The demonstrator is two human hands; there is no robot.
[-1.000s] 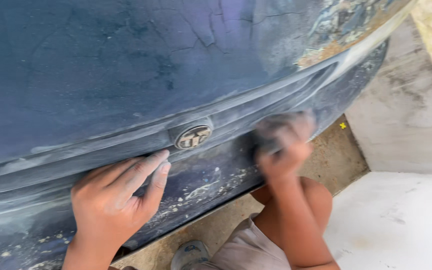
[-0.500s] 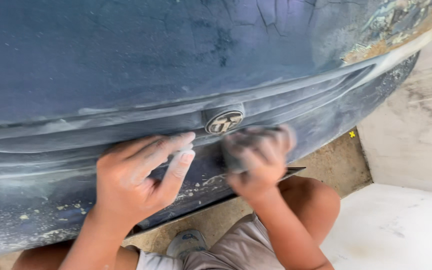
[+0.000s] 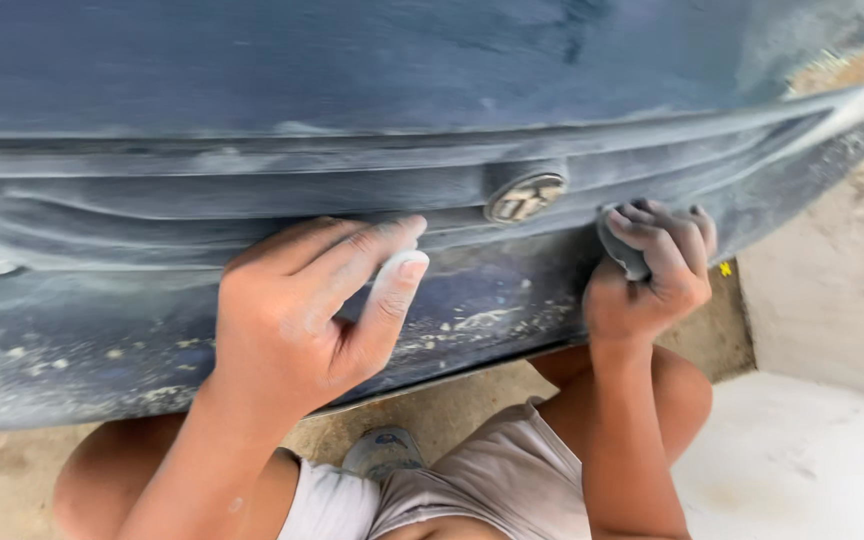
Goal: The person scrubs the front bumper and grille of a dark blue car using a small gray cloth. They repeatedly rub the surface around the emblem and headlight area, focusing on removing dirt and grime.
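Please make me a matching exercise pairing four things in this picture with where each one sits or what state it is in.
Things:
1. left hand
2. right hand
3. round badge
4. shoe

Places or states:
A. set in the groove of the dusty blue car panel, between the two hands
B. on the ground below the panel's lower edge, by the light shorts
C. fingers spread flat against the panel
D. closed around a grey sanding pad pressed to the panel

Pairs: 1-C, 2-D, 3-A, 4-B
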